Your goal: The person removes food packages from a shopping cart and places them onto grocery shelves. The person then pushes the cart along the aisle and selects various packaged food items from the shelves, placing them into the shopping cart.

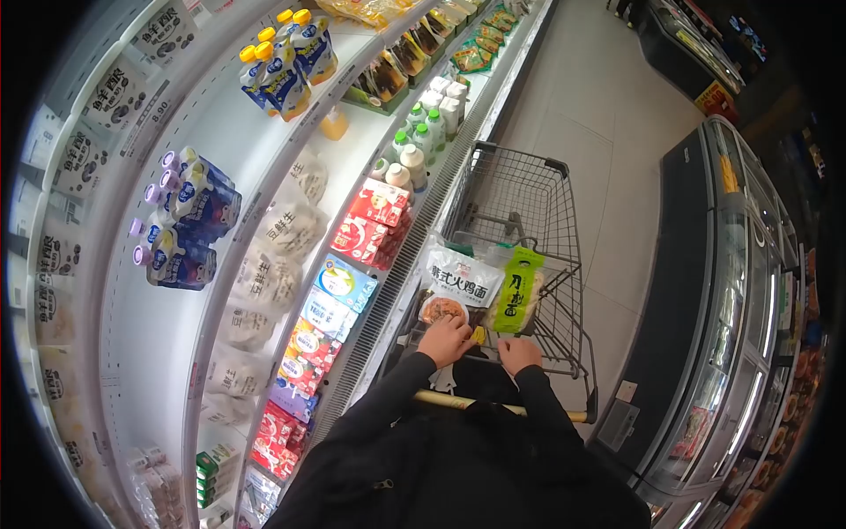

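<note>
A white and dark packet of noodles, with a bowl of red noodles pictured on it, is in front of me over the near end of the shopping cart. My left hand is closed on its lower edge, fingers over the front. Beside it on the right, touching it, is a green packet of knife-cut noodles with a clear part showing pale noodles. My right hand is closed at the bottom edge of this packet; its fingertips are partly hidden. Below both hands runs the cart's yellow handle.
On the left stands a chilled shelf with purple-capped drink pouches, yellow-capped pouches, green-capped bottles and red cartons. A long glass-doored freezer lines the right. Tiled floor lies between them.
</note>
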A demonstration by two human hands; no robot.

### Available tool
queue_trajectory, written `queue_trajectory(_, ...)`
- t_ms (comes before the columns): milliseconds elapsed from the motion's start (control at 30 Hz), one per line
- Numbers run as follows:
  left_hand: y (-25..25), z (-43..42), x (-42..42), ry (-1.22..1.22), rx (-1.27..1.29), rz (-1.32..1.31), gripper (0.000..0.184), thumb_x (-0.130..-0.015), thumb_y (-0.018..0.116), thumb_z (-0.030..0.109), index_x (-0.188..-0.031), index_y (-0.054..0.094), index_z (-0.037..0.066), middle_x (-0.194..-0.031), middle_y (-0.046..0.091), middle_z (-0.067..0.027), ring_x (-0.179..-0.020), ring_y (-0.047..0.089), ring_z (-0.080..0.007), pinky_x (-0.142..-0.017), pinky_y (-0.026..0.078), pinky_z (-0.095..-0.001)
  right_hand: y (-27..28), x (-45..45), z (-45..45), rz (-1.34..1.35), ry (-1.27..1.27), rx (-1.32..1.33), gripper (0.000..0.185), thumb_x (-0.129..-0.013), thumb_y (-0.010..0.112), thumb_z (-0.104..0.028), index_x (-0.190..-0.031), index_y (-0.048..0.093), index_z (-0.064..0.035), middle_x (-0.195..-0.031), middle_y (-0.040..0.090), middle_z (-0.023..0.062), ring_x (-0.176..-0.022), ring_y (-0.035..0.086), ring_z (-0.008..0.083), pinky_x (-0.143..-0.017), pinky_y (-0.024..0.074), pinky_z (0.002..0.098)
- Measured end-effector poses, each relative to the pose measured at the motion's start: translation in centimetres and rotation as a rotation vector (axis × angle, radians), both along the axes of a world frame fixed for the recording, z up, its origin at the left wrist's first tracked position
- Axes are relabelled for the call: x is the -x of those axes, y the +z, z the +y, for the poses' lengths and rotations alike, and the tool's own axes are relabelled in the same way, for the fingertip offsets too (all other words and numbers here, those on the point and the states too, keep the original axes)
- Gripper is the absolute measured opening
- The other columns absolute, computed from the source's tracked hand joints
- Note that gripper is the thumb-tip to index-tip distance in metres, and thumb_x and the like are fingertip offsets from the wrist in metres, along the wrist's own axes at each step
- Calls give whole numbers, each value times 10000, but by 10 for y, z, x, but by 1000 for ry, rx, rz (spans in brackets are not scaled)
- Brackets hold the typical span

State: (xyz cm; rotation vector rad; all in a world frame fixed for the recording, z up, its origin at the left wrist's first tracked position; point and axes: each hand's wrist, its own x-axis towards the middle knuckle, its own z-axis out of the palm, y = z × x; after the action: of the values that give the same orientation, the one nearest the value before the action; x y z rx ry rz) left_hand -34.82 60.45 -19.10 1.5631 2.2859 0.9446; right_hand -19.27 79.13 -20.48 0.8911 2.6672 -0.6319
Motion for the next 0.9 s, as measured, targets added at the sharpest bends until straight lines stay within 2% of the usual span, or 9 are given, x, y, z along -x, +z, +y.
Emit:
queue_trajectory(33, -4, 2, -1, 67, 147, -51, 319, -963, 637, 360, -905, 683, 50, -894, 682, -156, -866, 681, -348, -781, 526, -461, 3, 4, 3, -6, -12, 8, 451, -981, 527, -441, -890, 779, -77, -824, 730, 198, -803, 703, 402, -759, 556, 513)
queue_trajectory(67, -8, 8, 2, 54, 277, -126, 389, -996, 581, 402, -878, 683, 45, -810, 700, -178, -773, 691, -370, -722, 532, -496, 5, 9, 6, -31, -20, 40, 438, -974, 541, -438, -888, 787, -86, -812, 731, 183, -806, 701, 392, -761, 551, 511)
queue_trajectory(100, -4, 14, 2, 50, 292, -64, 390, -993, 572, 397, -875, 688, 44, -716, 692, -189, -674, 682, -390, -653, 530, -523, 8, 11, 9, -58, -33, 72, 425, -967, 555, -435, -887, 795, -94, -801, 732, 169, -809, 699, 382, -763, 546, 510)
queue_trajectory(200, -11, 25, 7, 81, 298, -27, 362, -987, 573, 375, -861, 689, 56, -659, 667, -195, -626, 670, -401, -611, 530, -523, 7, 15, 18, -33, -63, 72, 431, -960, 565, -433, -861, 783, -74, -772, 717, 191, -793, 698, 396, -755, 546, 516)
queue_trajectory(367, -3, 46, 18, 165, 313, -48, 329, -972, 604, 384, -884, 696, 81, -660, 672, -185, -632, 677, -394, -613, 535, -513, 11, 31, 36, -23, -64, 136, 490, -963, 547, -462, -863, 768, -36, -802, 718, 232, -782, 705, 424, -755, 556, 530)
queue_trajectory(733, 3, 80, 54, 313, 263, -18, 204, -948, 624, 298, -914, 667, 101, -642, 665, -172, -601, 665, -397, -606, 537, -524, 16, 69, 68, 32, -23, 129, 491, -981, 541, -458, -842, 748, -35, -780, 714, 218, -780, 704, 417, -741, 538, 547)
queue_trajectory(900, 3, 92, 69, 341, 235, 12, 194, -948, 619, 284, -892, 633, 99, -632, 651, -184, -596, 658, -406, -587, 525, -537, 27, 84, 80, -21, -6, 163, 481, -983, 538, -444, -840, 752, -37, -839, 720, 225, -803, 700, 418, -750, 546, 531)
